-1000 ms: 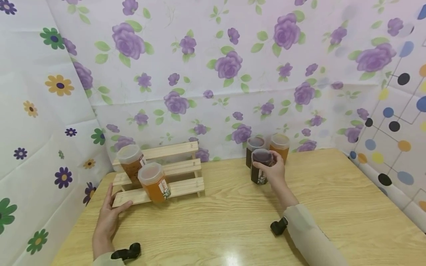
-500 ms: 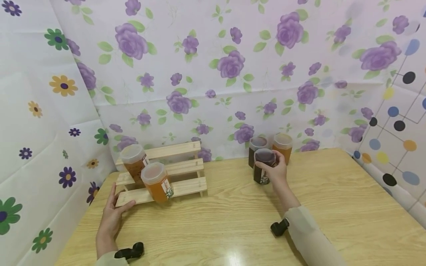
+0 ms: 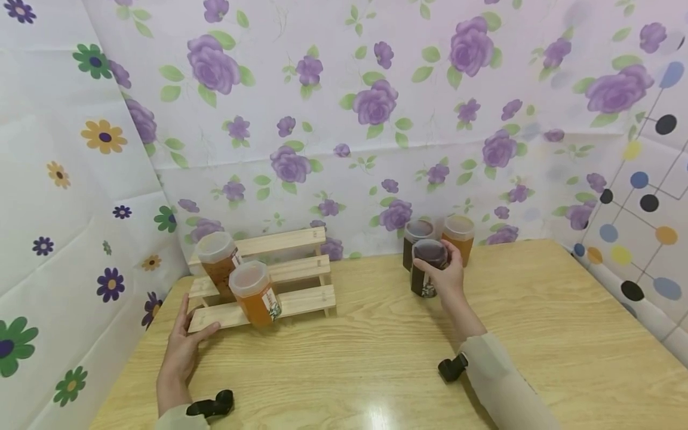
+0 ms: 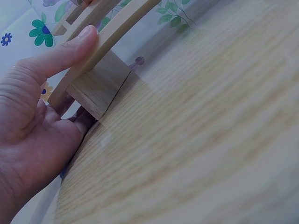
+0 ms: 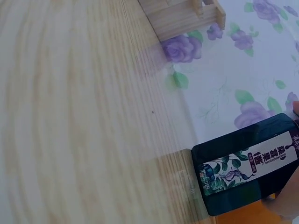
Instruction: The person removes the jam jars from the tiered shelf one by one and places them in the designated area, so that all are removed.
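In the head view, my left hand [image 3: 180, 352] grips the left end of a three-step wooden rack [image 3: 306, 300]. The left wrist view shows its thumb [image 4: 77, 49] on top of the lowest step and the other fingers partly hidden beneath. My right hand [image 3: 450, 276] holds a dark jar [image 3: 421, 280] with a pale lid, upright at the table's back right. Its printed label [image 5: 252, 163] faces the right wrist camera. Two jars stand on the rack: an amber jar [image 3: 255, 301] on the lowest step and a brown jar [image 3: 217, 266] behind it.
Another dark jar [image 3: 408, 251] and an orange jar [image 3: 462, 242] stand close behind the held one, near the wall. A flowered sheet [image 3: 322, 119] covers the back wall. The wooden table [image 3: 344, 358] extends to the front.
The head view has shifted slightly, so everything appears a little farther right. Both hands keep their holds, with no clear movement of the rack or jars.
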Demonstrator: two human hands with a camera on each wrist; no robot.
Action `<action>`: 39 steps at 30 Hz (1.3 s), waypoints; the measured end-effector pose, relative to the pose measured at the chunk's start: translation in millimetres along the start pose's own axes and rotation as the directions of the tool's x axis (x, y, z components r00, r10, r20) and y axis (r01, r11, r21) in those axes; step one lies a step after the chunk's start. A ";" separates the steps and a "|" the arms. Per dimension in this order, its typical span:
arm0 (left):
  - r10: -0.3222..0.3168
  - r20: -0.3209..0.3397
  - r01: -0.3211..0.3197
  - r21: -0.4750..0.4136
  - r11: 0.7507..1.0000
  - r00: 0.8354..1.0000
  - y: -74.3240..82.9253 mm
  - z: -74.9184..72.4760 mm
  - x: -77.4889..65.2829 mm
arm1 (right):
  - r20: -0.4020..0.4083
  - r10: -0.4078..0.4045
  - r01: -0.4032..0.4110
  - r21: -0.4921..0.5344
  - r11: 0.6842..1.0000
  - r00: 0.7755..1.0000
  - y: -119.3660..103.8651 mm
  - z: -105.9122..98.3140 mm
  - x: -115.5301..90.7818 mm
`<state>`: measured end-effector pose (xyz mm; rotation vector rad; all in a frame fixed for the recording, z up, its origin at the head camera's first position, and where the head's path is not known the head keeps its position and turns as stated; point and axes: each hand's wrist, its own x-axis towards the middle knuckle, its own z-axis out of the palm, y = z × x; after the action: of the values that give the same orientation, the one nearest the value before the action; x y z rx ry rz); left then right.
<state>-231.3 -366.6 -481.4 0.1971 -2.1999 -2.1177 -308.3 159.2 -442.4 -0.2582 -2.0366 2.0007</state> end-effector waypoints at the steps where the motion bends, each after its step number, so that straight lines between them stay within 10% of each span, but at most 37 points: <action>1: 0.000 0.000 0.000 0.004 1.000 1.000 -0.2 0.0 0.2 | 0.004 -0.003 0.003 0.000 1.000 1.000 0.2 -0.4 -0.2; 9: -0.013 -0.011 0.014 0.026 1.000 1.000 -0.2 0.8 1.5 | -0.005 -0.147 0.146 -0.021 0.989 0.989 -9.5 -1.0 -0.5; 19: -0.049 -0.036 0.050 0.043 0.998 0.998 7.9 1.7 -1.9 | -0.034 -0.404 0.398 -0.114 0.910 0.914 -62.0 20.8 5.3; 29: -0.053 -0.060 0.054 0.027 0.998 0.997 4.4 2.7 -4.3 | 0.152 -0.352 0.363 -0.048 0.931 0.924 -86.7 93.5 -2.6; 39: -0.092 -0.091 0.096 0.042 0.995 0.992 8.0 5.1 -2.3 | 0.430 -0.340 0.403 -0.063 0.913 0.837 -113.6 182.7 -25.2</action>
<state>-230.1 -361.0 -473.6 0.3976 -2.2321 -2.0610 -335.0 -25.3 -332.0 0.5466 -2.2639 1.7596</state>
